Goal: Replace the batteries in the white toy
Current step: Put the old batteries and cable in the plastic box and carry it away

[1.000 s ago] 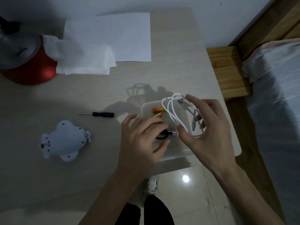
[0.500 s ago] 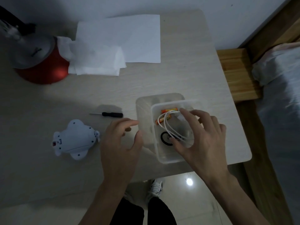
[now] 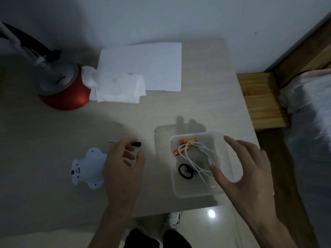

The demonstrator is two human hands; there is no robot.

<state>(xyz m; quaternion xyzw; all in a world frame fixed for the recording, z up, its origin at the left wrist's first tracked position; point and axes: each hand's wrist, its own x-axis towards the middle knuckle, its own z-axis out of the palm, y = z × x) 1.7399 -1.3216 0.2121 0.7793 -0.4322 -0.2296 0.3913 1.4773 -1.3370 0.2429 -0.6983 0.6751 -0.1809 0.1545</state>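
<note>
Reaching from our near edge of the table, we are hovering our left hand with its fingers loosely curled and gripping nothing, and the white toy is lying belly-up just to that hand's left, its far edge partly hidden behind the hand. Just beyond the fingertips, the black-handled screwdriver is lying with its long axis running left to right, shaft pointing left, so we judge the left hand is much the nearer one for picking it up. Our right hand is hanging spread and empty over the clear plastic box, well apart from the tool. Farther in, two orange batteries are lying crosswise in the box's far end, beside a white cable and a black ring.
</note>
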